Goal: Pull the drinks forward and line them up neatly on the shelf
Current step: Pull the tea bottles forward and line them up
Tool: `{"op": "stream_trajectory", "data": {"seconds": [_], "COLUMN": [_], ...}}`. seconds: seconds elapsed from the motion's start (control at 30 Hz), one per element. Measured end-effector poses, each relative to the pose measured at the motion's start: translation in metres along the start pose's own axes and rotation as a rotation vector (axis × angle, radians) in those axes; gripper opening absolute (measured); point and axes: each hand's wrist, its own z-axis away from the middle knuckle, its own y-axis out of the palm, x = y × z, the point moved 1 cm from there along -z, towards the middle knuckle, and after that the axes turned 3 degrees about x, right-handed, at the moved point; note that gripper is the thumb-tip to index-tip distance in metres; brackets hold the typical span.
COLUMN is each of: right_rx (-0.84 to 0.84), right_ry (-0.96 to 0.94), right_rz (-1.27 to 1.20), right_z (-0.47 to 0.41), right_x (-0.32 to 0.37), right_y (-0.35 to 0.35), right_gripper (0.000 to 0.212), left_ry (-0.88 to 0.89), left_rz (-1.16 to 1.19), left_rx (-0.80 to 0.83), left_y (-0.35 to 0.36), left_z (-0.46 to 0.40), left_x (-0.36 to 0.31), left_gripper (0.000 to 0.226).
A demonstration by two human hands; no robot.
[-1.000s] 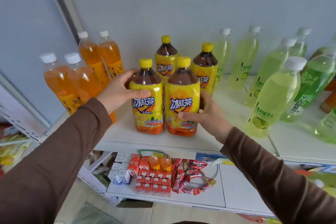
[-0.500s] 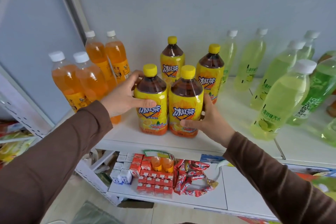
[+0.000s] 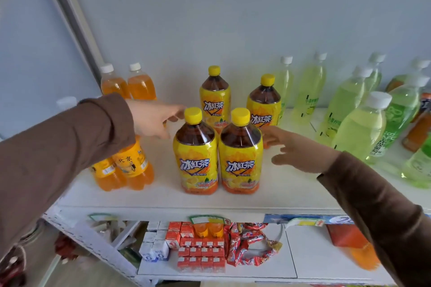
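On the white shelf (image 3: pixel 291 196) the two front tea bottles (image 3: pixel 196 154) now stand side by side near the edge; I've let go, left hand (image 3: pixel 151 119) and right hand (image 3: pixel 300 149) fingers spread empty, reaching for the two back bottles (image 3: pixel 215 98)

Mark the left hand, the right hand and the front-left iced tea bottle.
left hand (image 3: pixel 152 117): head view, back of the hand.
right hand (image 3: pixel 300 150): head view, back of the hand.
front-left iced tea bottle (image 3: pixel 195 165): head view, label.

I count four yellow-capped plastic iced-tea bottles (image 3: pixel 195 154), four white-capped orange soda bottles (image 3: pixel 133 165), and at least six pale green white-capped bottles (image 3: pixel 360 128).
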Motion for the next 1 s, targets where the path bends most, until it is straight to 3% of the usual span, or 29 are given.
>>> {"op": "stream_trajectory", "data": {"seconds": [0.13, 0.33, 0.57, 0.7, 0.8, 0.93, 1.0], "right_rx": [-0.311, -0.617, -0.542, -0.514, -0.484, -0.449, -0.438], "right_ry": [0.023, 0.164, 0.276, 0.238, 0.196, 0.145, 0.109], "right_rz": [-0.077, 0.071, -0.092, -0.283, -0.406, -0.498, -0.553], "right_z": [-0.008, -0.018, -0.049, -0.07, -0.077, -0.085, -0.089], "right_x": [0.01, 0.011, -0.009, -0.022, -0.031, -0.047, -0.052], "right_y": [-0.025, -0.035, -0.034, -0.028, -0.022, -0.011, -0.009], "right_gripper": [0.05, 0.061, 0.1, 0.095, 0.083, 0.08, 0.082], "left_ry": [0.016, 0.0, -0.122, -0.092, -0.016, 0.076, 0.098], "left_rz": [-0.042, -0.006, 0.03, 0.091, 0.192, 0.3, 0.333], "left_rx": [-0.16, -0.211, -0.116, -0.095, -0.066, -0.034, -0.044], "left_y": [-0.043, -0.071, -0.082, -0.076, -0.068, -0.061, -0.058], "left_z": [-0.023, -0.078, -0.133, -0.156, -0.171, -0.182, -0.187], "left_x": [-0.02, -0.014, 0.003, 0.01, 0.018, 0.023, 0.027], "left_gripper": [0.064, 0.069, 0.099, 0.107, 0.091, 0.106, 0.102]}}
